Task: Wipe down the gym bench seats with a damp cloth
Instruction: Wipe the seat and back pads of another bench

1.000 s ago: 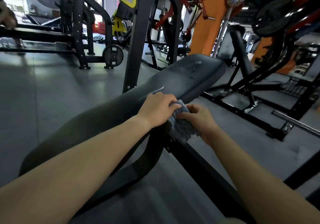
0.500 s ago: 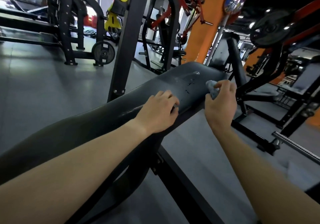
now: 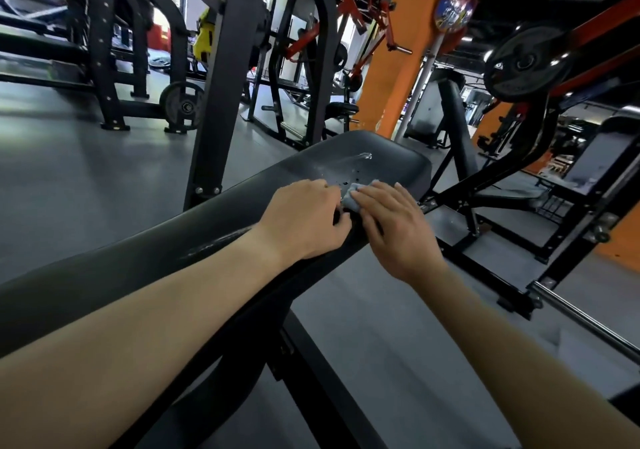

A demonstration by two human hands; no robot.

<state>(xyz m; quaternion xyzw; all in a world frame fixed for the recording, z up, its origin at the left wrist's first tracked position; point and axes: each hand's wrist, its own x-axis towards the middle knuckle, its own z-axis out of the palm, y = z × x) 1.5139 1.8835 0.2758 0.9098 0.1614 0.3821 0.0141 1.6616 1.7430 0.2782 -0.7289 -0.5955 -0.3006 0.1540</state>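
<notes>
Cloth (image 3: 351,196): now lying on the wet desk (image 3: 391,157), no longer being held bunched aloft. Right hand (image 3: 391,226): fingers straight, together, pressing it flat. Left hand (image 3: 304,220): fingers loosely bent, bracing beside. Wiping is probably beginning.

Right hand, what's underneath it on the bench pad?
A blue-grey cloth, pressed against the black bench pad. Only its crumpled edge shows beyond the right hand; the rest is covered.

One wide-angle view from the head — facing forward and down along the bench pad (image 3: 391,164), close above it.
</notes>
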